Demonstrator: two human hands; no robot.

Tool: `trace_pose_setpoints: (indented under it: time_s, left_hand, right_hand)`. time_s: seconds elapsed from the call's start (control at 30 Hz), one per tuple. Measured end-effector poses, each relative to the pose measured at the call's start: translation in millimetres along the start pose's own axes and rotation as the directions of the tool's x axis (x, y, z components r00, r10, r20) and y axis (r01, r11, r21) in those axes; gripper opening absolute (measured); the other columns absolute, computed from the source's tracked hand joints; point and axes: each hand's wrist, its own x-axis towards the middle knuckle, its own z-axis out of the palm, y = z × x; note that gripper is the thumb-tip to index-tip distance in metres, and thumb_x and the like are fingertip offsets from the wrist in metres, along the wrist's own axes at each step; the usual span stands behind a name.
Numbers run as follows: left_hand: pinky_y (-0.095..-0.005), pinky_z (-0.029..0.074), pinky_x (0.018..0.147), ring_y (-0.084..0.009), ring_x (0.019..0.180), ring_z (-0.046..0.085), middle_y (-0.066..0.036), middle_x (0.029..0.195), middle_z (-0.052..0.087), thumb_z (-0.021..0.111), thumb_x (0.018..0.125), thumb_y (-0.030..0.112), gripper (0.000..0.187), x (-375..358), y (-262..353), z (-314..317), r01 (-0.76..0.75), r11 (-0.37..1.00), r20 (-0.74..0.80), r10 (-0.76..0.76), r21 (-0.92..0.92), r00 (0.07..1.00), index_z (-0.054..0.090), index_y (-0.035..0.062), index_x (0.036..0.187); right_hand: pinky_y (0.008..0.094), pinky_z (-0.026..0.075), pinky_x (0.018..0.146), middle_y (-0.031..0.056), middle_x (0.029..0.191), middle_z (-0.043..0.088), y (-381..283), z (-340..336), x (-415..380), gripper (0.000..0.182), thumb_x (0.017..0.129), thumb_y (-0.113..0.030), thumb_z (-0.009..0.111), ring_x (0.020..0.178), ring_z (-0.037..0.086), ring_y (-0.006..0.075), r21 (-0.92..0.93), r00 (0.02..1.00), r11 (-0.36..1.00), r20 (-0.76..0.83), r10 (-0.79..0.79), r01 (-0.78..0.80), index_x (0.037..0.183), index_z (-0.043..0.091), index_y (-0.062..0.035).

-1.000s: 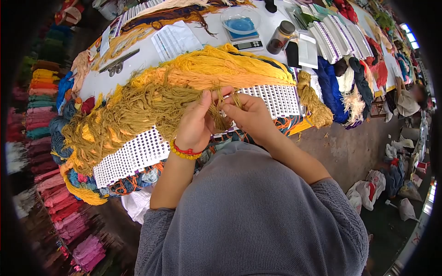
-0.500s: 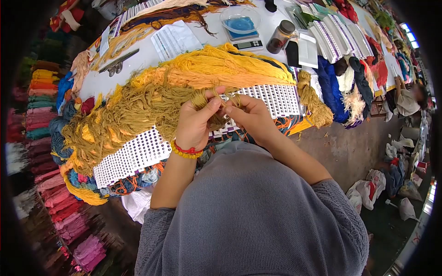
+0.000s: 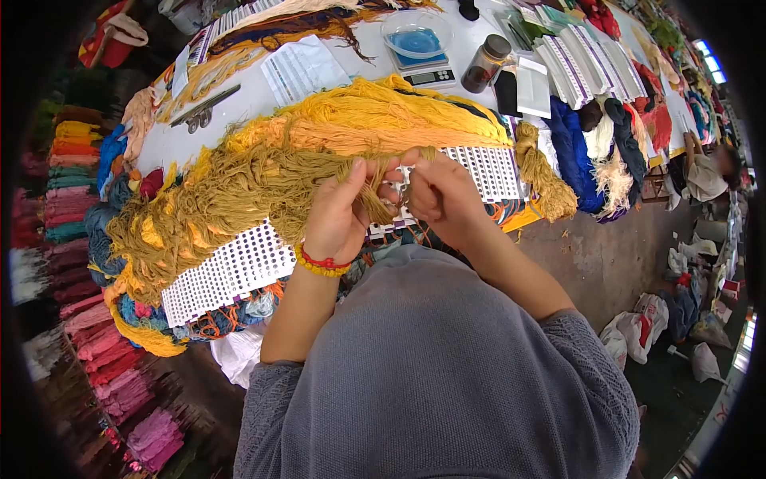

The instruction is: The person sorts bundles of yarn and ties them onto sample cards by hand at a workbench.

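Olive-gold yarn lies in a long loose heap across the table in front of me. My left hand has its fingers closed around a looped bundle of this yarn near the heap's right end. My right hand is curled just beside it, thumb and fingers pinching strands of the same yarn. Beneath the heap run white perforated cards, whose rows of holes show on both sides of my hands. Orange and yellow yarn is piled behind the olive strands.
A digital scale bearing a blue-bottomed dish, a dark jar and scissors sit farther back. A printed sheet lies left of the scale. Blue yarn hangs at right, near a tied olive hank. Another person is far right.
My right hand has turned and curled its fingers inward. My left hand has opened out slightly, and the yarn bundle now hangs lower between the two hands.
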Motion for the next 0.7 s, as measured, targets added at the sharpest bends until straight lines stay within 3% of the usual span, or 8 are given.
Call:
trace_pose_setpoints:
  time_s: [0.03, 0.13, 0.27, 0.4, 0.5, 0.6, 0.7]
  left_hand:
    - [-0.0239, 0.047, 0.065, -0.0123, 0.075, 0.054, -0.008, 0.091, 0.057, 0.040, 0.091, 0.030, 0.039, -1, 1, 4, 0.015, 1.000, -0.040, -0.014, 0.017, 0.999, 0.053, -0.0040, 0.105]
    - [-0.0258, 0.048, 0.069, -0.0129, 0.086, 0.053, -0.009, 0.102, 0.054, 0.037, 0.091, 0.036, 0.046, -3, 1, 10, 0.013, 0.996, -0.074, -0.007, 0.083, 0.997, 0.051, -0.0044, 0.110]
    - [-0.0266, 0.047, 0.073, -0.0131, 0.096, 0.049, -0.009, 0.114, 0.049, 0.037, 0.090, 0.040, 0.052, -2, -3, 9, -0.049, 0.981, -0.035, 0.056, 0.187, 0.998, 0.048, -0.0048, 0.114]
    - [-0.0266, 0.047, 0.073, -0.0136, 0.098, 0.049, -0.009, 0.113, 0.050, 0.037, 0.090, 0.040, 0.053, -2, -4, 9, -0.069, 0.975, -0.036, 0.079, 0.213, 0.996, 0.048, -0.0048, 0.114]
    - [-0.0253, 0.047, 0.071, -0.0128, 0.093, 0.051, -0.009, 0.107, 0.054, 0.040, 0.090, 0.037, 0.049, -2, -4, 7, -0.063, 0.991, -0.055, 0.070, 0.114, 0.996, 0.050, -0.0047, 0.113]
    - [-0.0238, 0.047, 0.069, -0.0116, 0.084, 0.055, -0.008, 0.098, 0.058, 0.047, 0.088, 0.028, 0.038, -3, -4, 8, -0.030, 0.996, -0.129, 0.041, 0.088, 0.991, 0.055, -0.0045, 0.105]
    - [-0.0230, 0.047, 0.067, -0.0109, 0.076, 0.056, -0.007, 0.092, 0.060, 0.052, 0.086, 0.017, 0.024, -1, -8, 5, -0.107, 0.980, -0.150, 0.132, 0.167, 0.980, 0.059, -0.0038, 0.096]
  right_hand:
    - [0.0181, 0.023, 0.038, -0.0023, 0.054, 0.046, -1, 5, -2, 0.017, 0.085, -0.017, 0.051, 0.042, 0.033, 0.0033, -0.146, 0.997, 0.989, -0.083, 0.002, -0.014, 0.091, 0.055, -0.0019]
    - [0.0172, 0.027, 0.040, -0.0028, 0.060, 0.051, 2, 15, -1, 0.013, 0.083, -0.014, 0.054, 0.046, 0.037, 0.0022, -0.310, 0.979, 0.951, -0.191, -0.074, 0.011, 0.086, 0.057, -0.0024]
    - [0.0165, 0.032, 0.045, -0.0028, 0.067, 0.053, 4, 21, -1, 0.012, 0.081, -0.014, 0.057, 0.051, 0.040, 0.0015, -0.376, 0.984, 0.926, -0.170, -0.047, -0.021, 0.085, 0.058, -0.0021]
    - [0.0174, 0.037, 0.051, -0.0026, 0.070, 0.053, 10, 19, 1, 0.011, 0.080, -0.011, 0.057, 0.056, 0.044, 0.0022, -0.327, 0.989, 0.945, -0.144, -0.037, -0.012, 0.087, 0.059, -0.0019]
    - [0.0179, 0.038, 0.052, -0.0020, 0.071, 0.054, 9, 20, 0, 0.011, 0.080, -0.009, 0.057, 0.058, 0.045, 0.0027, -0.325, 0.989, 0.946, -0.139, -0.056, 0.008, 0.088, 0.059, -0.0018]
    - [0.0182, 0.039, 0.054, -0.0012, 0.073, 0.056, 12, 19, -1, 0.010, 0.080, -0.008, 0.056, 0.059, 0.047, 0.0032, -0.369, 0.989, 0.929, -0.120, -0.090, 0.039, 0.088, 0.058, -0.0012]
    - [0.0183, 0.040, 0.055, -0.0002, 0.075, 0.057, 15, 12, -2, 0.010, 0.080, -0.006, 0.056, 0.062, 0.049, 0.0037, -0.382, 0.990, 0.923, -0.105, -0.099, 0.052, 0.088, 0.058, -0.0004]
